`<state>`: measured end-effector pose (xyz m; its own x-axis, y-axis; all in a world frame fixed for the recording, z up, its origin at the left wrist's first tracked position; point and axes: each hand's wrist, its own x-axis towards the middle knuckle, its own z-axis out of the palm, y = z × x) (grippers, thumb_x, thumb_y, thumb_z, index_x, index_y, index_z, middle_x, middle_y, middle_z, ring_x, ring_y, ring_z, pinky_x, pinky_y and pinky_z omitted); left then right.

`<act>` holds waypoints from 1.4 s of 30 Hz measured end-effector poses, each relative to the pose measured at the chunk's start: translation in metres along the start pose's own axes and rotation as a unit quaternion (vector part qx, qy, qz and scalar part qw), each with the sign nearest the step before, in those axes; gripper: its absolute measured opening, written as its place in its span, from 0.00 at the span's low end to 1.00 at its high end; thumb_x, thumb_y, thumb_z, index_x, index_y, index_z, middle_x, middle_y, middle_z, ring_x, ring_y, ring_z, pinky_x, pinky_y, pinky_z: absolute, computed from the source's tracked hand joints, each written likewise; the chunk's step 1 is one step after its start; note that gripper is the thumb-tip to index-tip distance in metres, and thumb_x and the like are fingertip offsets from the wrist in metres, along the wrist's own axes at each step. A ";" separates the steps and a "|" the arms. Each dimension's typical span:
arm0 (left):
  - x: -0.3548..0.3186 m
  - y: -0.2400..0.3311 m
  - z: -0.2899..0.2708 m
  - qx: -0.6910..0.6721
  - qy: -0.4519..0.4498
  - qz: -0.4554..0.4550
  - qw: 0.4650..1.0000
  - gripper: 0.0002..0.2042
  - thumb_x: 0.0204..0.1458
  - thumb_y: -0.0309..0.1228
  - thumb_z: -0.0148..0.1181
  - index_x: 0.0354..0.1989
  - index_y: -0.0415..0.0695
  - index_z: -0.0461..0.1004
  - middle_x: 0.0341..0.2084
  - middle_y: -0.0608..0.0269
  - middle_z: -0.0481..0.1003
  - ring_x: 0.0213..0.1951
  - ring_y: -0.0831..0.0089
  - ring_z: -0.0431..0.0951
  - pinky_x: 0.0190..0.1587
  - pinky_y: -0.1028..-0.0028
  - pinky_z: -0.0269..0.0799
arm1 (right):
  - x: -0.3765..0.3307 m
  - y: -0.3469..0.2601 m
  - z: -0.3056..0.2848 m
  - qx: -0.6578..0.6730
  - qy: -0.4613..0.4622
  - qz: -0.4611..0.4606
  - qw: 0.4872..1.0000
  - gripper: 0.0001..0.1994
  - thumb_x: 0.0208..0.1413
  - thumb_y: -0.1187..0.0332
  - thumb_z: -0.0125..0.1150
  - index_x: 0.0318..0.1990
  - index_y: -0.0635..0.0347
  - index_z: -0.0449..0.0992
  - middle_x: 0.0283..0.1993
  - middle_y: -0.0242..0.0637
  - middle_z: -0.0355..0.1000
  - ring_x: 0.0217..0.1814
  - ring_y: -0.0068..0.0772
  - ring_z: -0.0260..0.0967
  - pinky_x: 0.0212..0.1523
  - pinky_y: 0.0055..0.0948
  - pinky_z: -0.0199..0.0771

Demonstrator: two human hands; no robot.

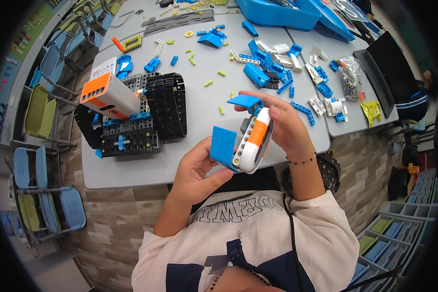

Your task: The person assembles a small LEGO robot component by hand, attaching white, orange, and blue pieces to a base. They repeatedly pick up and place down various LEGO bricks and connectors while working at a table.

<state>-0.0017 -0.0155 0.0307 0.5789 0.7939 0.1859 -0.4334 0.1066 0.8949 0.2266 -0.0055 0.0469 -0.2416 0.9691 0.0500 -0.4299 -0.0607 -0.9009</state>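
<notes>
Head view: left grip half-curled; right grip likewise; both hold a smooth, rounded orange-and-white plastic assembly.

Left hand lower, right hand higher, both curled inward

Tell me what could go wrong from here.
The white and orange piece is held near the edge of the table; a slip might drop it to the floor. Pressure from the left hand might pop the blue panel loose. Loose green pegs could get knocked away.
</notes>
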 end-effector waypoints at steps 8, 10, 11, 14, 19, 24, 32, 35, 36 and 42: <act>0.006 -0.001 0.006 0.298 0.040 0.153 0.941 0.12 0.46 0.22 0.66 0.40 0.41 0.76 0.37 0.59 0.75 0.35 0.72 0.76 0.41 0.75 0.74 | -0.005 0.016 0.012 -0.035 -0.016 -0.091 0.995 0.45 0.45 0.53 0.69 0.67 0.63 0.52 0.66 0.44 0.55 0.65 0.38 0.58 0.64 0.41 0.61; 0.007 0.001 0.006 0.365 0.027 0.197 0.909 0.13 0.43 0.21 0.67 0.39 0.42 0.76 0.35 0.59 0.76 0.33 0.70 0.77 0.38 0.75 0.74 | -0.011 0.013 0.011 -0.143 -0.021 -0.100 0.984 0.58 0.28 0.55 0.80 0.69 0.60 0.50 0.69 0.44 0.49 0.67 0.41 0.55 0.67 0.46 0.55; 0.005 0.002 0.007 0.384 0.018 0.213 0.898 0.13 0.42 0.21 0.67 0.39 0.42 0.76 0.35 0.60 0.76 0.33 0.70 0.77 0.37 0.75 0.74 | -0.012 0.013 0.013 -0.189 -0.028 -0.127 0.973 0.60 0.26 0.56 0.82 0.69 0.60 0.49 0.70 0.45 0.48 0.67 0.41 0.55 0.67 0.45 0.56; 0.001 0.004 0.012 0.394 0.004 0.226 0.891 0.15 0.39 0.20 0.68 0.38 0.42 0.76 0.34 0.60 0.76 0.33 0.68 0.78 0.34 0.75 0.73 | -0.017 0.011 0.015 -0.273 -0.025 -0.159 0.949 0.61 0.21 0.60 0.84 0.68 0.56 0.51 0.68 0.43 0.50 0.67 0.41 0.55 0.65 0.43 0.59; 0.004 0.006 0.006 0.392 -0.001 0.218 0.894 0.12 0.43 0.26 0.68 0.38 0.42 0.77 0.35 0.56 0.76 0.34 0.66 0.78 0.34 0.74 0.73 | -0.018 0.005 0.017 -0.338 0.005 -0.192 0.921 0.55 0.23 0.60 0.83 0.66 0.56 0.56 0.63 0.41 0.56 0.65 0.40 0.57 0.63 0.40 0.62; 0.008 -0.002 -0.004 0.336 0.001 0.204 0.920 0.16 0.57 0.42 0.56 0.36 0.40 0.78 0.33 0.55 0.74 0.33 0.67 0.74 0.35 0.74 0.69 | -0.017 0.006 0.018 -0.382 0.016 -0.222 0.897 0.52 0.25 0.62 0.81 0.64 0.59 0.59 0.61 0.43 0.59 0.65 0.42 0.57 0.61 0.38 0.62; 0.009 -0.020 -0.010 0.154 0.035 0.024 0.987 0.13 0.58 0.34 0.50 0.36 0.35 0.74 0.31 0.60 0.73 0.34 0.74 0.73 0.39 0.78 0.66 | -0.022 0.020 0.007 -0.386 -0.006 -0.178 0.905 0.52 0.27 0.63 0.80 0.64 0.61 0.56 0.60 0.46 0.59 0.62 0.46 0.59 0.60 0.36 0.63; 0.011 -0.024 -0.007 0.119 0.076 -0.069 0.988 0.08 0.55 0.28 0.56 0.39 0.35 0.71 0.32 0.61 0.74 0.35 0.77 0.74 0.40 0.79 0.69 | -0.021 0.027 0.001 -0.407 -0.014 -0.194 0.892 0.53 0.28 0.63 0.80 0.65 0.60 0.54 0.61 0.46 0.58 0.61 0.45 0.61 0.58 0.36 0.65; 0.013 -0.024 -0.007 0.118 0.082 -0.083 0.986 0.09 0.53 0.26 0.57 0.40 0.36 0.70 0.32 0.62 0.74 0.36 0.77 0.75 0.40 0.79 0.70 | -0.022 0.028 0.000 -0.405 -0.018 -0.175 0.897 0.53 0.28 0.62 0.80 0.66 0.60 0.54 0.61 0.46 0.58 0.60 0.45 0.61 0.58 0.36 0.65; 0.022 -0.032 -0.007 0.105 0.109 -0.159 0.976 0.14 0.48 0.20 0.61 0.43 0.36 0.67 0.37 0.59 0.72 0.37 0.74 0.77 0.38 0.76 0.75 | -0.025 0.028 -0.013 -0.431 -0.037 -0.133 0.892 0.54 0.29 0.60 0.79 0.66 0.62 0.52 0.65 0.49 0.57 0.64 0.49 0.59 0.63 0.37 0.62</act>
<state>0.0203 0.0025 0.0032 0.4908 0.8514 -0.1851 -0.0914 0.2616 0.9608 0.2317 -0.0283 0.0147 -0.3006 0.9015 0.3113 0.3397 0.4062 -0.8483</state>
